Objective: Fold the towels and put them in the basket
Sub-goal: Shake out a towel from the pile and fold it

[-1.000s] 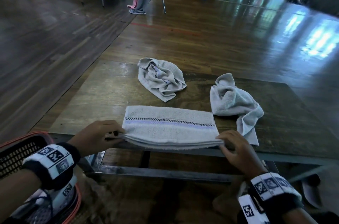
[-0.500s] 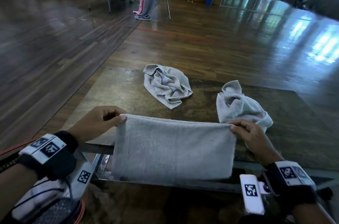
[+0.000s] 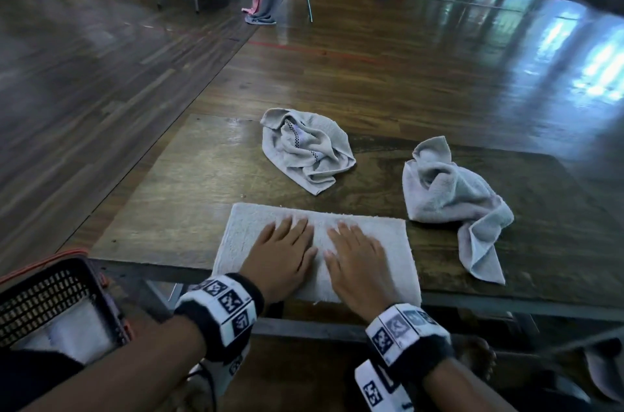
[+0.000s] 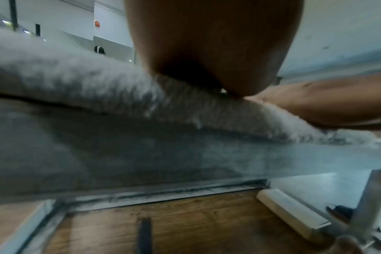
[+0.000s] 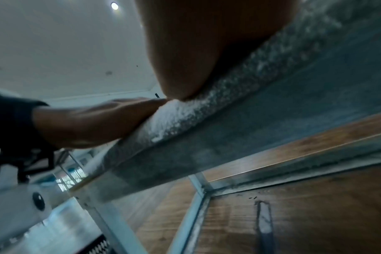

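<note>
A folded towel [image 3: 388, 242] lies flat at the near edge of the table [image 3: 175, 209], its near hem hanging slightly past that edge. The left hand [image 3: 282, 258] and right hand [image 3: 358, 263] rest side by side on it, palms down, fingers straight, gripping nothing. Two crumpled towels sit further back: a striped towel [image 3: 307, 150] near the far edge, and a plain towel [image 3: 452, 199] to the right, just beside the folded one's far right corner. Bare tabletop lies open to the left. A basket [image 3: 50, 290] stands below the table's near left corner and holds white cloth.
</note>
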{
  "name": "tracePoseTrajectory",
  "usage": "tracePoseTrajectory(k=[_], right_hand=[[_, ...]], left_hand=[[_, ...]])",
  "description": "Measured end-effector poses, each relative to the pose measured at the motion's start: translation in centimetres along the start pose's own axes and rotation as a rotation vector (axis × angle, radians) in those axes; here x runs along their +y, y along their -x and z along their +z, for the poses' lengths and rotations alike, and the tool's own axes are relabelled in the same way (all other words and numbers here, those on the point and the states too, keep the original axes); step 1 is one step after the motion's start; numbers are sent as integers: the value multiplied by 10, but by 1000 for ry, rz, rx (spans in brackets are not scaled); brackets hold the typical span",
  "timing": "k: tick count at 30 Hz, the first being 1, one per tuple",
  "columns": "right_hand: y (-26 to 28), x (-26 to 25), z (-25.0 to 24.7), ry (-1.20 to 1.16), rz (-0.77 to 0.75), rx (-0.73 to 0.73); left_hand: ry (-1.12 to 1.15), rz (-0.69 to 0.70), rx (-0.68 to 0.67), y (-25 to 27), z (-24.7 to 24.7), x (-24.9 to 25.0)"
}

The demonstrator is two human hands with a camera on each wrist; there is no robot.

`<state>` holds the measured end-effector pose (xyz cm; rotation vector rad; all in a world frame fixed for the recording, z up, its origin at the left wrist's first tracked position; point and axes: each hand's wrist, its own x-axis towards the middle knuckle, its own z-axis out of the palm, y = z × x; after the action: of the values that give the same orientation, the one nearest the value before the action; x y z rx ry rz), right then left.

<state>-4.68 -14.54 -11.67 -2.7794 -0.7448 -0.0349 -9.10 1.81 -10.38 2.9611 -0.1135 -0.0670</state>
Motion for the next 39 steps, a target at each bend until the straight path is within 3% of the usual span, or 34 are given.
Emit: tracePoseTrajectory(k=[8,15,17,20,23,26,28,31,33,34,36,39], right_hand=[[-32,20,4,82,10,-125],[-16,60,-15,98,229,-101],[-10,63,-18,65,242,-104],[-5,61,-19,10,244,-100],[-3,55,-20,-65,249,-131],[0,45,-23,-141,223,-155],[5,34,-24,-198,152,-171],[13,20,-26,-378,-10,-159],[16,20,-28,-416,-68,-118],[16,22,-30,-384,-80,-80],[13,31,-34,-305,-57,-4],[-1,44,-35,-230,90,-9]], left_hand=[[-61,-74,-29,-31,9,-27],[-115,-193,-77,-1,-11,-66],[-125,-137,-14,13,-17,-60],[-97,60,80,38,-20,-37],[-89,126,34,55,-12,-24],[-83,40,45,51,-18,-40],[-196,-46,86,39,-26,-59],[-377,-241,-17,25,-31,-88],[-385,-306,5,18,-33,-93],[-330,-264,80,16,-34,-90],[-146,-14,210,15,-33,-71],[-108,429,143,28,-20,-24]])
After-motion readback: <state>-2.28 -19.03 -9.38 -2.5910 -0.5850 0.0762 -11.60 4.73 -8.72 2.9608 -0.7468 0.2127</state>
